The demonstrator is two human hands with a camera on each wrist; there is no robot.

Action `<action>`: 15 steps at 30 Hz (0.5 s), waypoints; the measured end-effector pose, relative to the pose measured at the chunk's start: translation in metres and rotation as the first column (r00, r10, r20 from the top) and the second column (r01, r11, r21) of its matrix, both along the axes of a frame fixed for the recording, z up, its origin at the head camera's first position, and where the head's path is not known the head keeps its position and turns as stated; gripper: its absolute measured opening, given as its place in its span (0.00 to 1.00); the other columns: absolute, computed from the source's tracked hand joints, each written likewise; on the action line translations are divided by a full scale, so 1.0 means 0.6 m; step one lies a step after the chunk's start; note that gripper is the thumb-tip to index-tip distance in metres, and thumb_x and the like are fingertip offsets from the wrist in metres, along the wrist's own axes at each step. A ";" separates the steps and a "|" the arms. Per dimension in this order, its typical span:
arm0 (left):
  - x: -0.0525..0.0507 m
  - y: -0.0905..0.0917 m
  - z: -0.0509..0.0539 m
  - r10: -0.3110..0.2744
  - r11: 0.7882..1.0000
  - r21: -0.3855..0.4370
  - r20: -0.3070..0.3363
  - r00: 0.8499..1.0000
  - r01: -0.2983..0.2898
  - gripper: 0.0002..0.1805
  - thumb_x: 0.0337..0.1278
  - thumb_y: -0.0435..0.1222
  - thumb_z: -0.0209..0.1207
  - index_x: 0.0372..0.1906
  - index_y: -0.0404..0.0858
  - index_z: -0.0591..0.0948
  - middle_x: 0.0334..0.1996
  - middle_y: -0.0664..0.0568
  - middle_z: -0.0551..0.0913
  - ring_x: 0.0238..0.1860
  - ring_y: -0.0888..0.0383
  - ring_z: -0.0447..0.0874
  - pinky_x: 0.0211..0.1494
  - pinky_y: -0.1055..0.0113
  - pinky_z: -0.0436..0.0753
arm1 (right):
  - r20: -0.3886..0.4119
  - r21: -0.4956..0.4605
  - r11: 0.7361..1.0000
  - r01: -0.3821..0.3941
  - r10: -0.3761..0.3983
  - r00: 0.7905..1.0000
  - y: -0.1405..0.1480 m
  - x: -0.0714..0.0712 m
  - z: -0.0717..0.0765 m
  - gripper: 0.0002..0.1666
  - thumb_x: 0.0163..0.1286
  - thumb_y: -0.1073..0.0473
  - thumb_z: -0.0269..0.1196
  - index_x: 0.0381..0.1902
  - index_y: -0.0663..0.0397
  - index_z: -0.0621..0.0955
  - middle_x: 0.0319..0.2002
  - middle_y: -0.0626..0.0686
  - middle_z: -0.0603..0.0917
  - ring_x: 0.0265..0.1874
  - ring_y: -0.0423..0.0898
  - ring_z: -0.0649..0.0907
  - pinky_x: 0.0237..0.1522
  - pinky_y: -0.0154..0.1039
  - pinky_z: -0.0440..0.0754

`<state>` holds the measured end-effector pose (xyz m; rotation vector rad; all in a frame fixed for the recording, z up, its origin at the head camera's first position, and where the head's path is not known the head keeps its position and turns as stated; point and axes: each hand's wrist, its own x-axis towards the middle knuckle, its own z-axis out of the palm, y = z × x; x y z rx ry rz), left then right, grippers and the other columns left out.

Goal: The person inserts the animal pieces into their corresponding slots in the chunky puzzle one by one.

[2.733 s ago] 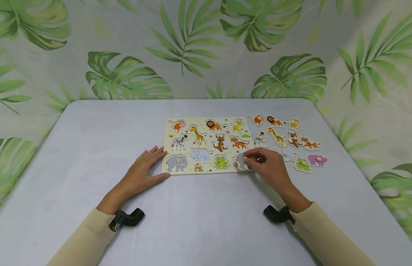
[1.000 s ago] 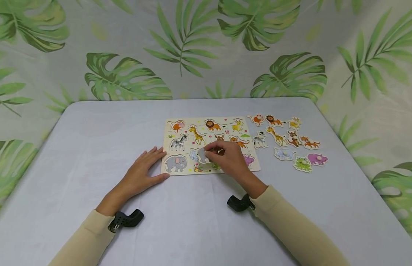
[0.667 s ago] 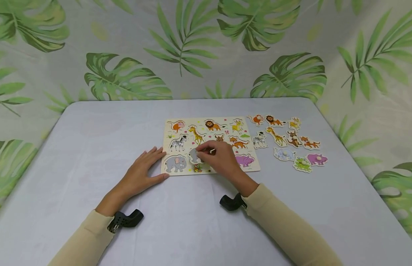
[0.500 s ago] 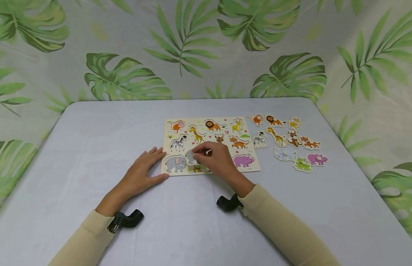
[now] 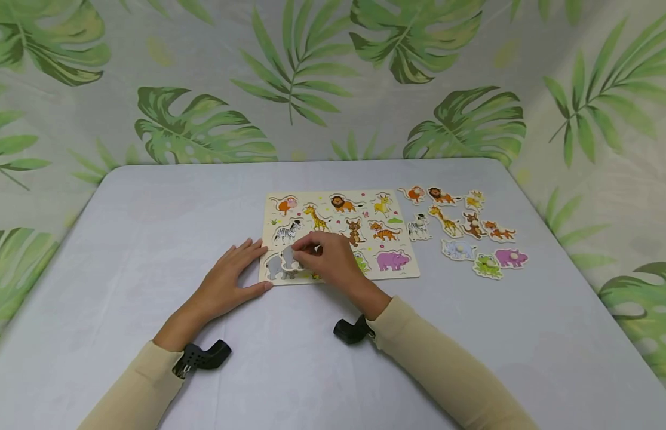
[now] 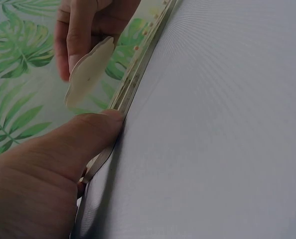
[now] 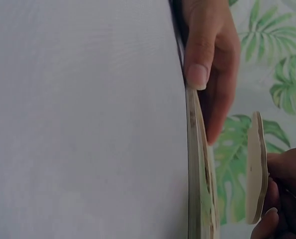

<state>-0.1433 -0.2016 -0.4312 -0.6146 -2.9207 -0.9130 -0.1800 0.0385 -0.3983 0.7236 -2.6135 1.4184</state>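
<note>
Right now I'm watching the right hand [image 5: 330, 258] pinching an elephant piece [image 5: 290, 259] over the puzzle board [image 5: 409, 242].
The piece is hovering just clear of the board near its front left corner, partly covering the printed elephant [image 5: 275, 267], while the left hand [image 5: 230, 278] is resting along the left edge, its thumb standing wide of its fingers. Farther out, I'm seeing ten loose animal pieces [image 5: 445, 222] lying on the white table [image 5: 289, 352] to the right, the zebra piece [image 5: 419, 227] sitting nearest the board.

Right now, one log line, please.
right hand: holds elephant piece above board; left hand: touches board's left edge; loose pieces: right of board
</note>
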 end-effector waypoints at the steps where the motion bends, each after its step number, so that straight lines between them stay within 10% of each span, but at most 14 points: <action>1: 0.000 0.000 0.000 0.000 1.000 0.001 -0.001 1.000 0.000 0.42 0.54 0.55 0.65 0.70 0.40 0.67 0.72 0.48 0.62 0.75 0.48 0.49 0.77 0.52 0.46 | 0.003 0.007 1.000 -0.002 0.002 1.000 -0.003 0.000 -0.001 0.05 0.60 0.61 0.69 0.35 0.50 0.88 0.29 0.43 0.85 0.27 0.37 0.78 0.30 0.30 0.78; 15: 0.001 -0.001 -0.002 -0.002 1.000 0.015 -0.018 1.000 0.002 0.42 0.53 0.52 0.66 0.70 0.40 0.67 0.72 0.47 0.62 0.75 0.47 0.50 0.77 0.51 0.47 | 0.109 -0.033 0.999 -0.008 0.011 0.994 -0.038 -0.003 -0.009 0.05 0.60 0.60 0.70 0.35 0.50 0.88 0.29 0.45 0.86 0.28 0.37 0.81 0.31 0.29 0.79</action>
